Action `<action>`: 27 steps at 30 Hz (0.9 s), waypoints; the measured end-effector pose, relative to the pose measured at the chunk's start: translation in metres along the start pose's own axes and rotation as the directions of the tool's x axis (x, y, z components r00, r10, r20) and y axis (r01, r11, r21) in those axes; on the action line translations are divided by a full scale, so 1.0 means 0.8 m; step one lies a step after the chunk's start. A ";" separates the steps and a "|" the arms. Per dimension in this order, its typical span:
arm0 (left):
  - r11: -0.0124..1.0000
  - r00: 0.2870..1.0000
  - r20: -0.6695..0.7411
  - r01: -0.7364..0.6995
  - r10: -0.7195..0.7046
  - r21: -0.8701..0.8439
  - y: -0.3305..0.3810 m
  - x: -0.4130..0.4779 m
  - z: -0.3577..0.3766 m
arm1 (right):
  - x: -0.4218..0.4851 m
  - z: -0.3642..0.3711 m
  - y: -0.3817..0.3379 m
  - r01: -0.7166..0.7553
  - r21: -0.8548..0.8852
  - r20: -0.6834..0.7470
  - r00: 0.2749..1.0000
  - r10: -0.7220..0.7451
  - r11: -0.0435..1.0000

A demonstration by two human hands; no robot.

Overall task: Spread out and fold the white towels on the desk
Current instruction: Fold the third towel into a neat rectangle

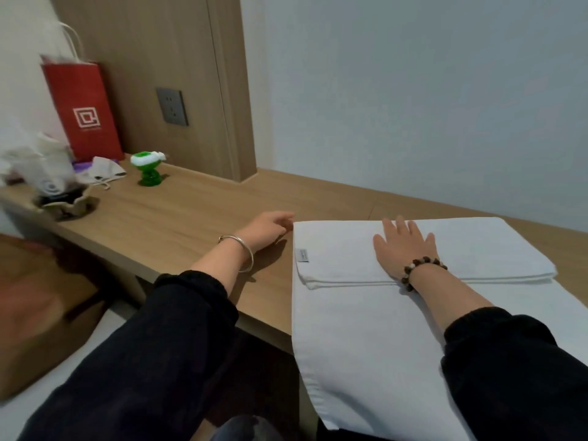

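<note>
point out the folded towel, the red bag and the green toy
folded towel [477, 246], head view, flat top right of the hand
red bag [84, 100], head view, front face
green toy [149, 175], head view, green stem

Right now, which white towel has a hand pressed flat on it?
The folded towel farther back on the desk; the right hand lies flat on it. The spread towel underneath hangs over the desk's front edge.
</note>
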State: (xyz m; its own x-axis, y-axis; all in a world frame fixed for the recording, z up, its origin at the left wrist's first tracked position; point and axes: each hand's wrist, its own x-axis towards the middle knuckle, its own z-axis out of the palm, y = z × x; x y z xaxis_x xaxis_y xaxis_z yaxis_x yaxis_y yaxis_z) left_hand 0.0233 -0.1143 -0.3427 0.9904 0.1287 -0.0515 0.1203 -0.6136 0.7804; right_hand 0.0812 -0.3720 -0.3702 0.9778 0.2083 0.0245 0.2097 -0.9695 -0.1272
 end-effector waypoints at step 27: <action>0.643 0.980 0.179 -0.192 0.086 0.742 0.061 0.021 0.117 | -0.003 0.002 -0.002 -0.012 -0.006 0.005 1.000 0.012 1.000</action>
State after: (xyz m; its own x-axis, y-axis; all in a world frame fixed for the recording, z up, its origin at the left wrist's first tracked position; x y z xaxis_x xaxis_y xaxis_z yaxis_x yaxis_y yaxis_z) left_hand 0.0521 -0.2150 -0.3642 0.9933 -0.0658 -0.0946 -0.0613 -0.9969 0.0490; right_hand 0.0786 -0.3709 -0.3717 0.9801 0.1977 0.0180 0.1984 -0.9725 -0.1216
